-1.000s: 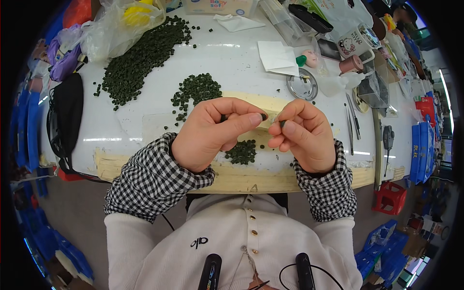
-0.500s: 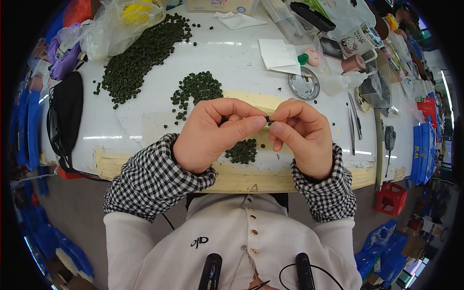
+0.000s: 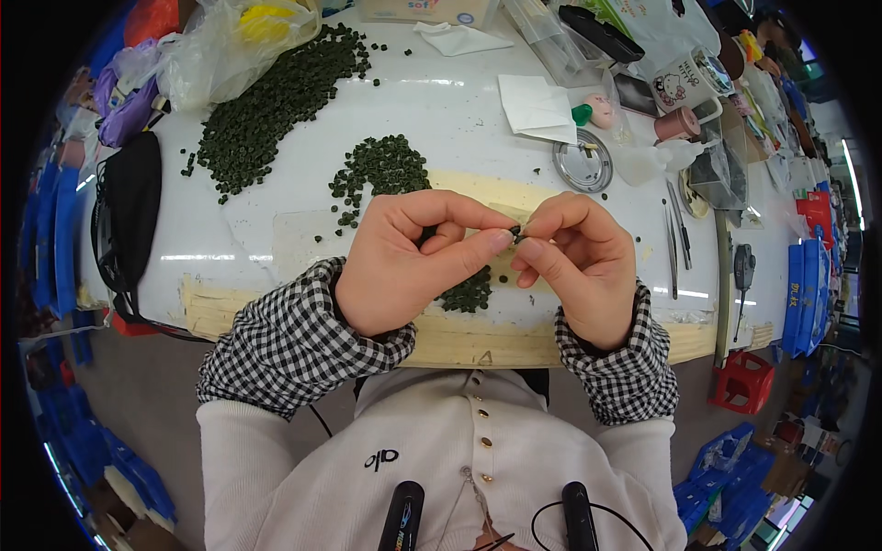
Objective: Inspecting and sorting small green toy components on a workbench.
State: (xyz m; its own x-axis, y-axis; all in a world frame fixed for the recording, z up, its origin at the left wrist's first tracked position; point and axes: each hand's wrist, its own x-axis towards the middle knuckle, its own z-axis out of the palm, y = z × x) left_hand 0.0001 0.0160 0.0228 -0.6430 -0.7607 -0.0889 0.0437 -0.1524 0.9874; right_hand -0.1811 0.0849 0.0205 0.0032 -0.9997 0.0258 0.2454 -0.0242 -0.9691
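Observation:
My left hand and my right hand meet over the near part of the white table. Thumb and forefinger of each are pinched on a tiny dark green piece, mostly covered by the fingertips. A second dark bit shows in the curled fingers of the left hand, too hidden to name. Loose pieces of the same dark green sort lie in a small heap below the hands, a middle heap beyond the left hand, and a large pile at the far left.
Two tweezers lie right of my hands, with a screwdriver farther right. Beyond are a round metal lid, white tissues, a pink thread spool and a white cup. A black face mask lies left.
Both hands have shifted very slightly in the picture, together with the whole table. The fingertips stay pinched together on the small green piece.

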